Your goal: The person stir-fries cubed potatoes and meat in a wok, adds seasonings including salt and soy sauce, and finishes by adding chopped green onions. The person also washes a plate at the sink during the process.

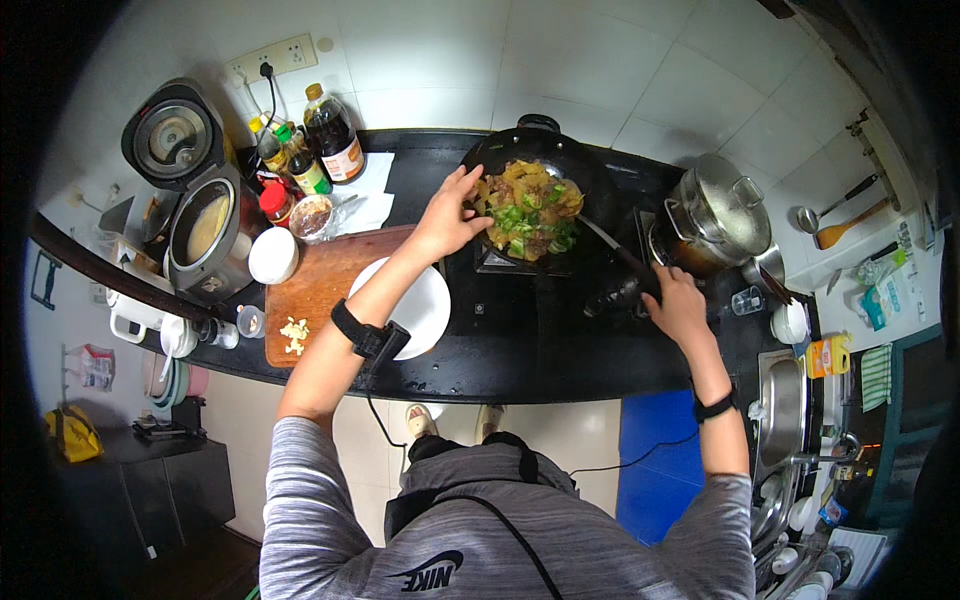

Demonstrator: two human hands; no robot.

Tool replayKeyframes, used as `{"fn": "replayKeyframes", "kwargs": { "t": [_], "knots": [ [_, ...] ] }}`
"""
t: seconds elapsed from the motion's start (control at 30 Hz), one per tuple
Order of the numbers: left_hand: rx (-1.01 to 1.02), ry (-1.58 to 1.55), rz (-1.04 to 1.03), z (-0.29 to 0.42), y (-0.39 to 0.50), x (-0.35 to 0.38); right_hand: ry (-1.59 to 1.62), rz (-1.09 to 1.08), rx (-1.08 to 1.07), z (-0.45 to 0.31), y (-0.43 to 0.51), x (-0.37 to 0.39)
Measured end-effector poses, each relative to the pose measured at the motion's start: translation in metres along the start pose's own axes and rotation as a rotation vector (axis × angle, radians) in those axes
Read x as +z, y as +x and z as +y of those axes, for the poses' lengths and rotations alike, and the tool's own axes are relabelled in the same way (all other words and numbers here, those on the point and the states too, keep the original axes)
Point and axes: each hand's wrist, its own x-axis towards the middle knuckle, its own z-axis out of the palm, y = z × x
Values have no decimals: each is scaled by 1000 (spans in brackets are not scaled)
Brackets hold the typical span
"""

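A black wok (596, 176) on the stove holds cooked yellowish pieces (525, 180) topped with chopped green pepper (517, 221). My left hand (450, 217) is at the wok's left edge, fingers apart above the food; whether it touches anything is unclear. In my right hand (675, 300) is the dark handle of a metal spatula (600, 233), its head among the food. Below my left forearm lies a white plate (424, 307), partly hidden by the arm. Chopped garlic (295, 334) rests on a wooden cutting board (322, 277).
A lidded steel pot (712, 214) stands right of the wok. On the left are an open rice cooker (210, 232), a white bowl (273, 256), a red-lidded jar (276, 204) and sauce bottles (334, 142). The steel sink (781, 412) is at the far right.
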Motion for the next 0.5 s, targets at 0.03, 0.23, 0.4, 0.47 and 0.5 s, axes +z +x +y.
{"fn": "replayKeyframes", "kwargs": {
  "t": [0.03,0.23,0.4,0.47,0.5],
  "knots": [
    [100,146,79,6,-1,7,10,-27,-5,5,12,9],
    [56,148,129,1,-62,-16,118,-276,-111,26,59,-15],
    [-166,27,178,-35,-117,-31,-290,-226,-282,31,98,-85],
    [-180,-6,193,-47,-142,-36,-260,-356,-302,40,111,-99],
    [-194,28,199,-54,-156,-40,-198,-372,-382,47,119,-100]
  ]
}}
